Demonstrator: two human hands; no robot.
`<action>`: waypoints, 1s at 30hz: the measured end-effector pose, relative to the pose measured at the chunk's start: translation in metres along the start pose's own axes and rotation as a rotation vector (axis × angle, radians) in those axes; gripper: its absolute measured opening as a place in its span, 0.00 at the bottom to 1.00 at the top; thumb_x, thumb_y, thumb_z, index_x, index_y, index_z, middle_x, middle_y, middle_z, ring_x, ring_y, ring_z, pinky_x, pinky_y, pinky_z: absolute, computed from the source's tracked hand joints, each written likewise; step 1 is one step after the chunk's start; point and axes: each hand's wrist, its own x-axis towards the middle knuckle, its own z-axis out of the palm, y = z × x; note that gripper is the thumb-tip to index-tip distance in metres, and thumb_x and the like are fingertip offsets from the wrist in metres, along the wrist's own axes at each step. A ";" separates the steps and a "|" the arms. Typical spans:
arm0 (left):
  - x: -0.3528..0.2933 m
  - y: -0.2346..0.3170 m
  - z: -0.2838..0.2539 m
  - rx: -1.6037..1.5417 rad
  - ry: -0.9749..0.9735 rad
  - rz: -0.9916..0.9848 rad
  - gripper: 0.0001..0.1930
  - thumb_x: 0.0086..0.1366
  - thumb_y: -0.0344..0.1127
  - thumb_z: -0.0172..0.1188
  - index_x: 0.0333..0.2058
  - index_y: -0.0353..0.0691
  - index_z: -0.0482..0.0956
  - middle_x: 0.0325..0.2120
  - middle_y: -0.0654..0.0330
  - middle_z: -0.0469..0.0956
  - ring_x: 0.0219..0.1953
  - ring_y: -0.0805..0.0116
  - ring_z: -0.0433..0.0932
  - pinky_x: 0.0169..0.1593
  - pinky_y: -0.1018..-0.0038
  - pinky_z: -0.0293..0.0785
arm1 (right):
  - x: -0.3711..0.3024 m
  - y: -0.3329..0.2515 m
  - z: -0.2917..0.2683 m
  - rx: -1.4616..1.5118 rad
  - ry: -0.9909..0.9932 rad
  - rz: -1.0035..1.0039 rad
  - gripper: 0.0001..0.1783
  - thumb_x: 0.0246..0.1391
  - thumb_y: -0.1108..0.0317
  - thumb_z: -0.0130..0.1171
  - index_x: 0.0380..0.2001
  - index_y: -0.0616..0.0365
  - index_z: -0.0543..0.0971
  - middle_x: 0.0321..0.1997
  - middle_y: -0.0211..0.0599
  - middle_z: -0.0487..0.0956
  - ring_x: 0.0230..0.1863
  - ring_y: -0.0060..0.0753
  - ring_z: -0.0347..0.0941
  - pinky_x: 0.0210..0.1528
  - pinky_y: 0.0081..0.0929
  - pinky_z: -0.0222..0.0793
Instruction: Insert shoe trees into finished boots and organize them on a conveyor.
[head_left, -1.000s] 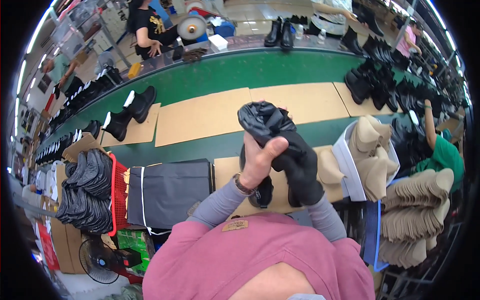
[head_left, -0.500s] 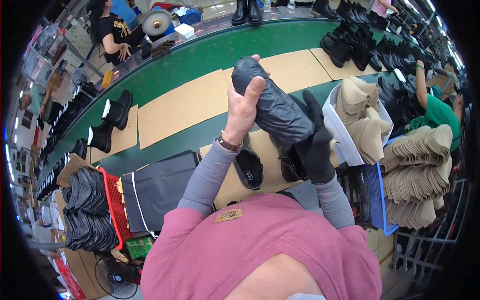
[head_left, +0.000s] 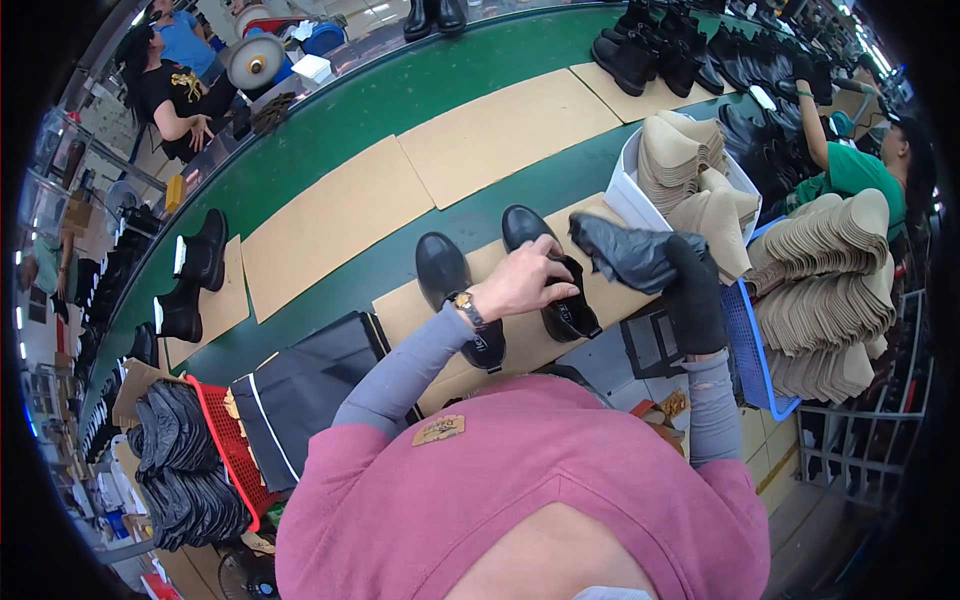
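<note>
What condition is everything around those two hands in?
Crinkled, plastic-looking black bundle: raised, held in the black-gloved right hand
Bare left hand: at the right boot's opening, grip unclear
Two shiny black boots: upright, side by side on tan cardboard
White plastic bin: filled with beige curved inserts
Black flat sheets: stacked, strapped
</note>
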 end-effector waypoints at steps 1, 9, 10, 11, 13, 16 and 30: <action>-0.001 0.009 0.001 0.090 -0.081 -0.076 0.12 0.61 0.41 0.62 0.36 0.40 0.85 0.44 0.46 0.74 0.40 0.49 0.77 0.45 0.57 0.76 | -0.003 -0.003 0.001 0.586 -0.016 0.420 0.12 0.60 0.66 0.61 0.43 0.62 0.78 0.40 0.33 0.80 0.42 0.26 0.77 0.49 0.27 0.73; 0.003 0.005 0.027 -0.006 0.148 -0.106 0.17 0.50 0.20 0.57 0.41 0.27 0.74 0.49 0.35 0.68 0.37 0.36 0.78 0.40 0.53 0.78 | -0.012 0.002 0.001 0.612 -0.076 0.575 0.18 0.61 0.59 0.61 0.45 0.64 0.78 0.43 0.36 0.81 0.43 0.27 0.78 0.49 0.26 0.73; 0.005 0.013 0.028 -0.031 0.170 -0.171 0.15 0.51 0.21 0.57 0.41 0.26 0.74 0.50 0.33 0.67 0.36 0.37 0.78 0.41 0.52 0.78 | -0.010 0.007 -0.004 0.612 -0.073 0.577 0.18 0.61 0.59 0.61 0.45 0.64 0.78 0.43 0.36 0.81 0.43 0.27 0.78 0.49 0.26 0.73; 0.004 0.013 0.033 -0.034 0.166 -0.171 0.15 0.51 0.21 0.57 0.41 0.26 0.74 0.50 0.33 0.67 0.36 0.37 0.78 0.41 0.52 0.78 | -0.006 0.013 -0.008 0.564 -0.058 0.575 0.19 0.60 0.59 0.61 0.46 0.64 0.78 0.43 0.35 0.81 0.43 0.27 0.78 0.48 0.26 0.73; 0.001 0.007 0.042 0.058 0.082 -0.199 0.12 0.54 0.22 0.56 0.39 0.29 0.76 0.51 0.33 0.66 0.36 0.38 0.79 0.42 0.52 0.78 | 0.004 0.015 -0.011 0.512 -0.049 0.566 0.20 0.60 0.58 0.62 0.46 0.65 0.78 0.43 0.35 0.81 0.43 0.26 0.78 0.48 0.26 0.73; -0.007 0.014 0.048 0.095 0.042 -0.171 0.13 0.53 0.23 0.55 0.36 0.37 0.85 0.58 0.34 0.60 0.45 0.44 0.77 0.51 0.57 0.76 | 0.017 0.009 -0.011 0.318 -0.074 0.563 0.20 0.60 0.60 0.60 0.46 0.67 0.75 0.41 0.35 0.81 0.42 0.28 0.78 0.47 0.27 0.73; -0.027 0.025 0.038 -0.129 -0.058 -0.228 0.10 0.47 0.18 0.57 0.30 0.31 0.82 0.66 0.31 0.49 0.44 0.39 0.80 0.49 0.62 0.79 | -0.022 0.036 0.083 -0.338 -0.337 0.037 0.17 0.46 0.66 0.65 0.41 0.55 0.80 0.38 0.41 0.81 0.36 0.40 0.79 0.38 0.34 0.75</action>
